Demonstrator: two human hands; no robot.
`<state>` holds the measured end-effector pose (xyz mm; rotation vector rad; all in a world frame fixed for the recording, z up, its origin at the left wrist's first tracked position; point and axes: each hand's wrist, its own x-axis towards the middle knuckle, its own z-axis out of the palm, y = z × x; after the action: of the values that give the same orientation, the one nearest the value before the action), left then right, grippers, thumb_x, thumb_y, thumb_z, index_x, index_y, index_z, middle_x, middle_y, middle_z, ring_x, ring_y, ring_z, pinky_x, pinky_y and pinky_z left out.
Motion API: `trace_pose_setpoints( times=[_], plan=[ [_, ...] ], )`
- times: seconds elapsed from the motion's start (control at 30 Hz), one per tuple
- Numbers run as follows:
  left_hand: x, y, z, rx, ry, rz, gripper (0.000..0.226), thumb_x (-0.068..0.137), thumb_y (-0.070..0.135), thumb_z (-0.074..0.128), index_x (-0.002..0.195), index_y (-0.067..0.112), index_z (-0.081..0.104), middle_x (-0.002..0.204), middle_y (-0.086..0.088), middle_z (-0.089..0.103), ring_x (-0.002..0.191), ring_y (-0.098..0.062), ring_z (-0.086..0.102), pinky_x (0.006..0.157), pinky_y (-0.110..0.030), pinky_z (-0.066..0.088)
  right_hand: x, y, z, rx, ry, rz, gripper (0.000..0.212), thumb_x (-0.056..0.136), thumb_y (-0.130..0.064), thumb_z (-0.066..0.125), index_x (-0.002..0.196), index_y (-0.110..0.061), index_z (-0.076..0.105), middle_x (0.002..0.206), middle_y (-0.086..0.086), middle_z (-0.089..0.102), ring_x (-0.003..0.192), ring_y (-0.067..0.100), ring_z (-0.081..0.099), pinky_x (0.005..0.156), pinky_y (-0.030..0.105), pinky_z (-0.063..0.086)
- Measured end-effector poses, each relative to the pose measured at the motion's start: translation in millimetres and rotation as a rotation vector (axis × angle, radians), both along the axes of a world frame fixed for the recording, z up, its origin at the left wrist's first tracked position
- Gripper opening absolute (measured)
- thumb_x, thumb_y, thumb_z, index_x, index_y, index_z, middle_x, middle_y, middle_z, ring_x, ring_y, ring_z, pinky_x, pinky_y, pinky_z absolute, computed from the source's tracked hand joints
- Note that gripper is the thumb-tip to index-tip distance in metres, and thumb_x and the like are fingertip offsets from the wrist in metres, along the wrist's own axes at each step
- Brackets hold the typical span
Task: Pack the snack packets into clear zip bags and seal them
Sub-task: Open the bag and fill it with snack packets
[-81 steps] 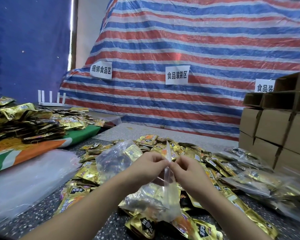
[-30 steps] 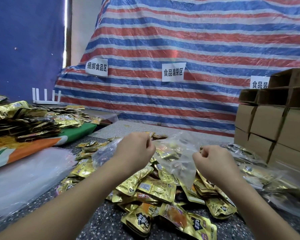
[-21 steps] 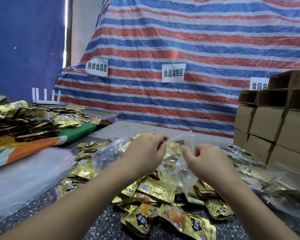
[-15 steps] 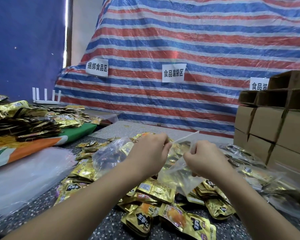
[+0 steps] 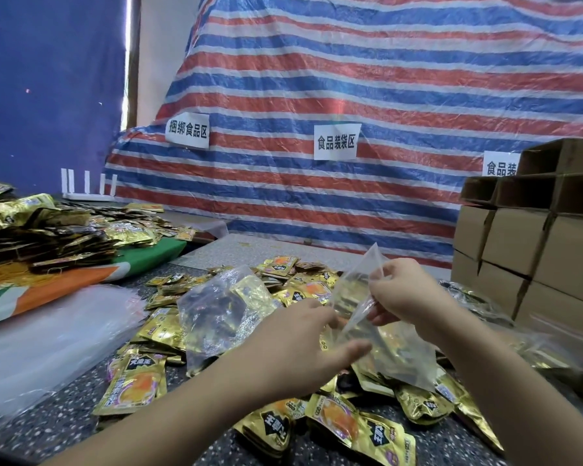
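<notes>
Many gold snack packets [image 5: 317, 290] cover speckled table [image 5: 64, 418], striped tarp [image 5: 350, 79] behind.

Soft, even light fills the room. The left hand [image 5: 303, 351] looks a bit blurry, and edges seem bent.

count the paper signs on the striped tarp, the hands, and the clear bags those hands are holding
Paper signs: 3, left, middle, right one partly hidden by boxes
Hands: 2, left hand, right hand
Clear bags held: 1, clear zip bag
Total: 6
</notes>
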<state>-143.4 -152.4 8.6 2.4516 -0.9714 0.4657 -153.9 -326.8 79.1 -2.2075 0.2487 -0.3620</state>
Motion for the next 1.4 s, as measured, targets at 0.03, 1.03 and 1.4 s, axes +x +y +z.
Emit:
trace_pose_setpoints(
  times=[0.03,1.03,1.4],
  plan=[
    [-1,-1,-2,0.001,0.011,-0.001,0.051,0.085,0.073,0.048,0.117,0.034,0.057,0.118,0.013,0.052,0.106,-0.009,0.050,0.092,-0.031,0.045,0,0,3,0.003,0.013,0.005,0.021,0.098,0.005,0.043,0.115,0.005,0.057,0.060,0.016,0.067,0.043,0.017,0.065,0.045,0.027,0.055],
    [50,29,35,-0.441,0.088,-0.151,0.047,0.097,0.046,0.043,0.065,0.015,0.058,0.056,-0.001,0.063,0.055,-0.022,0.060,0.063,-0.041,0.053,101,-95,-118,-0.743,0.317,-0.081,0.036,0.082,-0.049,0.059,0.097,-0.017,0.068,0.090,0.003,0.066,0.080,0.021,0.064,0.065,0.030,0.052],
    [51,25,31,-0.342,0.016,-0.231,0.045,0.102,0.030,0.047,0.070,0.001,0.057,0.061,-0.020,0.058,0.048,-0.009,0.045,0.050,-0.025,0.037,92,-115,-111,-0.355,0.090,-0.287,0.017,0.090,-0.010,0.056,0.107,-0.009,0.060,0.093,0.008,0.063,0.073,0.020,0.057,0.053,0.028,0.041]
  ],
)
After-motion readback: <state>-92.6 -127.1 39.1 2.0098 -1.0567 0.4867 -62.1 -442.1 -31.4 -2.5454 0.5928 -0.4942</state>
